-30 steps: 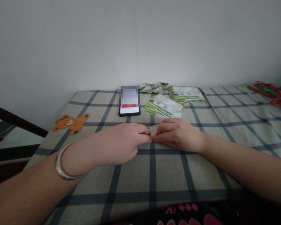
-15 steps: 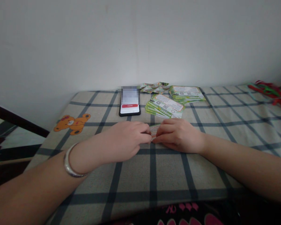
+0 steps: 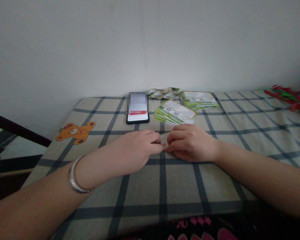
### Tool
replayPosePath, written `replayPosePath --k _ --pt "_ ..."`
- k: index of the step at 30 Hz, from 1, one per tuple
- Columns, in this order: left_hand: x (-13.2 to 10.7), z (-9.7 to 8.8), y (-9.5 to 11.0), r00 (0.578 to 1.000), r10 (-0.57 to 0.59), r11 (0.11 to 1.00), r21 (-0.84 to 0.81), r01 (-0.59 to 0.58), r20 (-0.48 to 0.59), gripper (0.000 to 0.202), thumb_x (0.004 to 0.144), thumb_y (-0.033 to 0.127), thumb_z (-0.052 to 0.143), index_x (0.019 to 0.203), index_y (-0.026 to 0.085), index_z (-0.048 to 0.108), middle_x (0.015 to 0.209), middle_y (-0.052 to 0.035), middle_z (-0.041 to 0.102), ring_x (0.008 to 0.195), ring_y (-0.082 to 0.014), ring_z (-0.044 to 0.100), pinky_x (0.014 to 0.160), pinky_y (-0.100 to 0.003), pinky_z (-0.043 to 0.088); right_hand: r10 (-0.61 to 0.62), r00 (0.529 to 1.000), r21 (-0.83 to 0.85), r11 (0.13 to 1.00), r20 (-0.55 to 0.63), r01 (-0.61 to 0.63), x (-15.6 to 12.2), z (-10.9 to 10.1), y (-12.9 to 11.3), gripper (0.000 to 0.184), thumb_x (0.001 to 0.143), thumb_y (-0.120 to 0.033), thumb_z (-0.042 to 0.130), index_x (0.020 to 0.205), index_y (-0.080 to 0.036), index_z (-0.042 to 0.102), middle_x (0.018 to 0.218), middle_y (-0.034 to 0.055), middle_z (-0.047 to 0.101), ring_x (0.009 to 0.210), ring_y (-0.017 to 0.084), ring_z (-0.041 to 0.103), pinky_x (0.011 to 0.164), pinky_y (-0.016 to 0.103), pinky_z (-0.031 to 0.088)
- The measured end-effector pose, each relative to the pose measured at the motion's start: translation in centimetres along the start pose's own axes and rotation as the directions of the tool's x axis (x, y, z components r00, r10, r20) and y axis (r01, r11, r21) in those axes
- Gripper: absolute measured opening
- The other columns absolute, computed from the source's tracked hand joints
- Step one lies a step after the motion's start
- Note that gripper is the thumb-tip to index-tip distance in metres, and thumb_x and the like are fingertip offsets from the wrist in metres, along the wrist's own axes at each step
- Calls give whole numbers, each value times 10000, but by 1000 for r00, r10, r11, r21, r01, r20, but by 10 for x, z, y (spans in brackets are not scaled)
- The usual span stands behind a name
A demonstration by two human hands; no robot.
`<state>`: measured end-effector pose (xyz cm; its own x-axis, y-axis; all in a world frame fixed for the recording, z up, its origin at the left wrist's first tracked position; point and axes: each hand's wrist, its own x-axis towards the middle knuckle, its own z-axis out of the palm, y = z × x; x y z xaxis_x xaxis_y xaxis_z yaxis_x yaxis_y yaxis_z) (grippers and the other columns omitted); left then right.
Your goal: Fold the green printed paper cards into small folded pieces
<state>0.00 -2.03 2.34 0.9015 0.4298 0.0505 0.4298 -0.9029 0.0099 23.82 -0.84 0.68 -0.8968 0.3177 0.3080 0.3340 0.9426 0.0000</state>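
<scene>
Between my two hands lies a small printed paper card [image 3: 164, 140], mostly covered by the fingers. My left hand [image 3: 142, 148], with a silver bangle [image 3: 76, 175] on its wrist, pinches the card's left side. The curled fingers of my right hand [image 3: 190, 142] grip its right side. Just beyond the right hand is a fanned pile of green and white printed cards [image 3: 176, 112]. A second stack of such cards [image 3: 200, 99] lies behind it. Several folded pieces of the same printed paper [image 3: 165, 93] rest by the wall.
A phone [image 3: 138, 117] with a lit, partly blurred screen lies left of the cards. An orange bear cut-out [image 3: 76, 132] is on the checked tablecloth [image 3: 140, 196] at the left. Red and green fabric-like items [image 3: 293, 100] lie at the far right. A wall [image 3: 150, 43] bounds the back.
Both hands keep their hold on the card and have barely moved. Slightly more of the card's print shows between the fingers. The view has shifted a little.
</scene>
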Motion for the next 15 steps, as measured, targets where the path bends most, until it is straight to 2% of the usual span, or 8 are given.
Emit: replayPosePath --k 9,15 --pt "-3 3 -1 1000 -1 1000 -3 1 -13 329 835 39 438 1046 185 644 1031 -75 602 1013 -224 550 897 -384 498 31 1000 30 999 4 -31 -5 -2 4 134 878 -217 550 854 -213 682 882 18 650 781 153 533 658 297 371" --pt "-4 1 0 1000 -23 1000 -1 23 5 377 838 36 421 1097 196 643 1056 -79 590 1018 -231 550 890 -397 505 38 999 82 996 37 -41 -9 -7 8 106 850 -194 581 844 -205 686 866 19 641 793 147 535 678 279 380"
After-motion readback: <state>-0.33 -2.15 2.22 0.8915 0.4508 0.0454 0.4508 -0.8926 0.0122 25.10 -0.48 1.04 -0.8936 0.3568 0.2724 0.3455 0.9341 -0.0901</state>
